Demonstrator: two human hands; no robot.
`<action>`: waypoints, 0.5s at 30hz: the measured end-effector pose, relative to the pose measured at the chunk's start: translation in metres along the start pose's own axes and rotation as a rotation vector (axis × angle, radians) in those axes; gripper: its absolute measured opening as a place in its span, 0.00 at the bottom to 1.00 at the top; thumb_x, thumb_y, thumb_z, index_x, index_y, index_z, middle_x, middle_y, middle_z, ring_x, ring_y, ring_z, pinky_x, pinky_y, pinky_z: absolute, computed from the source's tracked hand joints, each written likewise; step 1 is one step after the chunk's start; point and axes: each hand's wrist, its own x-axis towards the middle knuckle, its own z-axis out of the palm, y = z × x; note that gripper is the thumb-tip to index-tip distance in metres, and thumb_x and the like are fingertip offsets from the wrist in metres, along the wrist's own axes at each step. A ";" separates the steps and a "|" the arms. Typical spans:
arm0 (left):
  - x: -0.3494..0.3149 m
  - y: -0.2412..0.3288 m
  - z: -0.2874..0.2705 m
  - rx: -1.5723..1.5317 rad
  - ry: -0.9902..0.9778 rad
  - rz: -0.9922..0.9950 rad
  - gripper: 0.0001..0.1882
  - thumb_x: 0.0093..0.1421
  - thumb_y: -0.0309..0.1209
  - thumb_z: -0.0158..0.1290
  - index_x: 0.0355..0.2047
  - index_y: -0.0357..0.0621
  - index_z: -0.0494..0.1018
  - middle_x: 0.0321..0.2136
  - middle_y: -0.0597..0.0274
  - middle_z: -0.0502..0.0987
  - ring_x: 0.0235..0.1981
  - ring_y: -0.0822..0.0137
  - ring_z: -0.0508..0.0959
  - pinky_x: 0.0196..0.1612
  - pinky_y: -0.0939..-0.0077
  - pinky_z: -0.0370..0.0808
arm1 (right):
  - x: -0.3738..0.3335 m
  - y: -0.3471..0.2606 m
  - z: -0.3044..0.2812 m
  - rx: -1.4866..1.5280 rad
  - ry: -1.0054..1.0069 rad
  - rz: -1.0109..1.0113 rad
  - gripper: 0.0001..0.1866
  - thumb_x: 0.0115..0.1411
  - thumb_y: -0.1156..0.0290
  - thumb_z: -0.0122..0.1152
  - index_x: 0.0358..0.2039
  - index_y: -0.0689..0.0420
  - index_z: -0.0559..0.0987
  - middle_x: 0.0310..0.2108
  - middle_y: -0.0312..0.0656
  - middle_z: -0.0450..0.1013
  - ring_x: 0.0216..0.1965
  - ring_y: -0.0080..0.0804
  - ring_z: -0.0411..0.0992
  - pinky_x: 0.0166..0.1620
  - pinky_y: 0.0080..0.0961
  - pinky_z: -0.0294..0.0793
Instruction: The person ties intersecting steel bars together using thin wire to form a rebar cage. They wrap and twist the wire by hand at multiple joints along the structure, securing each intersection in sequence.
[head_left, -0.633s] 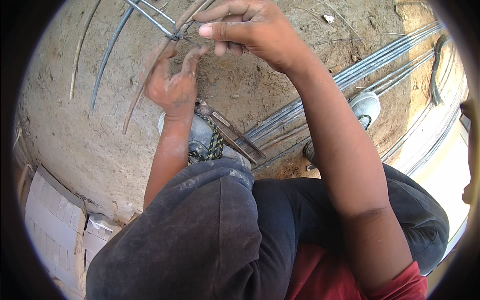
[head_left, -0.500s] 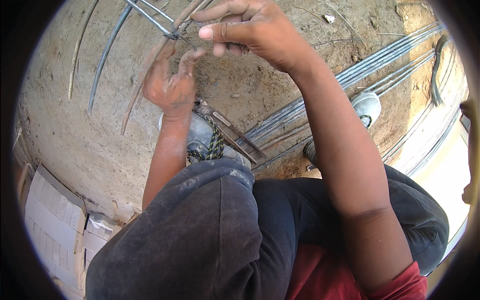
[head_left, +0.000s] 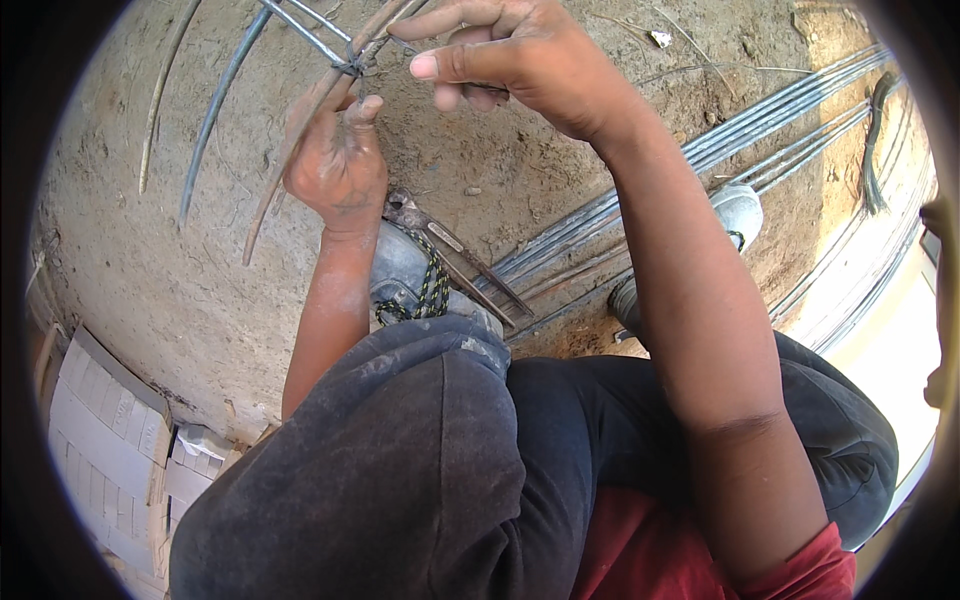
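Observation:
My left hand point(head_left: 338, 165), palm up and thumb raised, has its fingers wrapped behind a brown steel bar point(head_left: 272, 200) near a crossing of bars. Dark tie wire point(head_left: 352, 68) is wound round that crossing, its loose end hanging close to my left thumb. Just right of the crossing is my right hand point(head_left: 515, 65), forefinger and thumb stretched toward the joint and the other fingers curled. A thin dark strand, seemingly wire, shows at those curled fingers. Grey bars point(head_left: 325, 38) meet the brown one at the tie. Rusty pincers point(head_left: 440, 235) lie by my left boot, out of my hands.
Long steel bars point(head_left: 590, 220) lie in bundles on the dirt, running to the upper right past my right boot point(head_left: 738, 212). A bunch of dark wire point(head_left: 877, 150) rests across them. Two curved bars point(head_left: 212, 130) extend at upper left. Pale stacked boards point(head_left: 110, 420) stand lower left.
My right hand has shifted slightly right. My left thumb has drawn back toward the bar, and the tied crossing has moved slightly right. The pincers stay where they were.

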 end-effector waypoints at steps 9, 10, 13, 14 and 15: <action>-0.003 -0.001 0.002 -0.063 0.003 -0.161 0.12 0.62 0.34 0.58 0.38 0.36 0.79 0.30 0.58 0.79 0.30 0.66 0.78 0.34 0.75 0.73 | -0.002 -0.002 -0.001 0.035 -0.024 0.015 0.15 0.58 0.74 0.64 0.46 0.62 0.79 0.26 0.34 0.76 0.24 0.17 0.71 0.28 0.14 0.68; -0.003 -0.001 0.002 -0.062 0.010 -0.163 0.13 0.62 0.34 0.58 0.38 0.35 0.79 0.30 0.58 0.79 0.30 0.66 0.77 0.33 0.75 0.73 | -0.001 -0.002 -0.002 0.055 -0.035 0.009 0.15 0.58 0.74 0.64 0.47 0.62 0.79 0.26 0.34 0.76 0.24 0.18 0.71 0.29 0.14 0.68; -0.003 -0.001 0.001 -0.122 0.027 -0.228 0.13 0.62 0.35 0.57 0.38 0.35 0.79 0.30 0.60 0.79 0.30 0.67 0.77 0.33 0.75 0.72 | 0.001 0.000 -0.003 0.101 -0.082 -0.013 0.16 0.58 0.74 0.64 0.47 0.62 0.79 0.25 0.34 0.75 0.25 0.18 0.71 0.30 0.16 0.69; -0.003 -0.001 0.001 -0.142 0.017 -0.283 0.13 0.62 0.35 0.57 0.38 0.35 0.79 0.30 0.60 0.79 0.30 0.68 0.77 0.33 0.75 0.72 | 0.001 0.000 -0.004 0.095 -0.079 -0.005 0.16 0.58 0.74 0.64 0.46 0.62 0.79 0.25 0.34 0.75 0.24 0.18 0.71 0.30 0.16 0.69; -0.003 0.000 0.000 -0.161 0.009 -0.338 0.13 0.63 0.35 0.57 0.38 0.35 0.78 0.30 0.60 0.79 0.30 0.68 0.77 0.33 0.75 0.72 | 0.001 0.000 -0.004 0.087 -0.078 0.003 0.16 0.58 0.74 0.64 0.46 0.62 0.79 0.25 0.34 0.75 0.24 0.18 0.70 0.30 0.16 0.69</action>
